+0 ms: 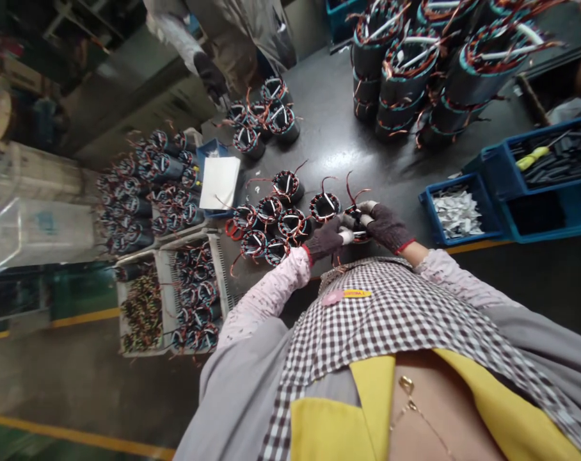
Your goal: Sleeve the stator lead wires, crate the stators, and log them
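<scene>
Directly before my apron, a motor stator (pixel 361 235) with copper wire ends sticking up is gripped between both hands. My left hand (pixel 327 241), in a dark glove with pale fingertips, closes on its left side. On the opposite side, my right hand (pixel 387 224) wears a matching glove and has its fingers bent in over the top. The fingers cover much of this stator, so fine detail is hidden. Beside my left hand stands another wound stator (pixel 325 206), upright. Several more stators (pixel 293 223) are grouped to its left, with red and white leads showing.
Tall stacks of stators (pixel 408 77) stand at the back right. Blue bins hold white pieces (pixel 457 211) and black sleeves (pixel 559 157). At left are stator-filled crates (pixel 218 269) and a white paper pad (pixel 220 182). A co-worker's gloved hand (pixel 211 77) is near further stators.
</scene>
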### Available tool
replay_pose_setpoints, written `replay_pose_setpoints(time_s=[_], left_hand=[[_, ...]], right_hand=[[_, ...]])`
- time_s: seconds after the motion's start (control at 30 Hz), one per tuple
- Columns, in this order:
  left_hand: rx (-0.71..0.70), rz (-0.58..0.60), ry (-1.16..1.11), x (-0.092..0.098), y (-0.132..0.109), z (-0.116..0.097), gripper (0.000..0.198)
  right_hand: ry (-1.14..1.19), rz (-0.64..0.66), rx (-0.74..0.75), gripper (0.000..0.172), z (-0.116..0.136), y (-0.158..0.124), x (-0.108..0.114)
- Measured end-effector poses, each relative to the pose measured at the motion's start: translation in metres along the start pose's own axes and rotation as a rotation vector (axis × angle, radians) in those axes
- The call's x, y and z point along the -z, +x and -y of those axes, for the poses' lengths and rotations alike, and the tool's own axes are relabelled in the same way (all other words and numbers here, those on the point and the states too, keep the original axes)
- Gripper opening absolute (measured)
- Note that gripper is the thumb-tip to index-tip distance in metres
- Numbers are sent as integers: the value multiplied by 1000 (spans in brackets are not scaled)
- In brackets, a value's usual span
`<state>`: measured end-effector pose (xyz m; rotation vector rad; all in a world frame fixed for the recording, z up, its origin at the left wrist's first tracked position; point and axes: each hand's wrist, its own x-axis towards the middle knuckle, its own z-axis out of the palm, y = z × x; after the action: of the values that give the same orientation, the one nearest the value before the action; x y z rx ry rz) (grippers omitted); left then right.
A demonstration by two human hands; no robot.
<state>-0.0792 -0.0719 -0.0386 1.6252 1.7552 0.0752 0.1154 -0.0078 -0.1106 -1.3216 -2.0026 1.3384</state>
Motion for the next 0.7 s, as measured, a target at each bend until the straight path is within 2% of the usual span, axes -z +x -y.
replay_pose_setpoints(time_s=[0.07,0.1,0.23,0.33,0.4,0.47,0.57,0.7], left_hand=[[48,-92,66,7,-5,0,36],[48,-91,134,9,-8,-1,35],[-70,95,486,4,-12,-12,34],[-114,135,566,-4,-5,-15,32],[-61,113,439,-6,-1,-12,25],[30,87,159,-3,-2,-8,20],[53,82,-206,9,-12,-1,34],[36,-36,-554,20,-23,8,51]], right_hand=[[3,11,16,40,1,0,1],[3,16,22,40,0,0,1],[-9,19,30,39,-3,1,1],[-3,6,30,39,-5,1,0],[3,-9,32,38,-4,0,-1],[6,-23,26,39,-2,-1,-2],[29,-15,3,38,2,-3,-2],[215,24,3,33,11,-10,5]])
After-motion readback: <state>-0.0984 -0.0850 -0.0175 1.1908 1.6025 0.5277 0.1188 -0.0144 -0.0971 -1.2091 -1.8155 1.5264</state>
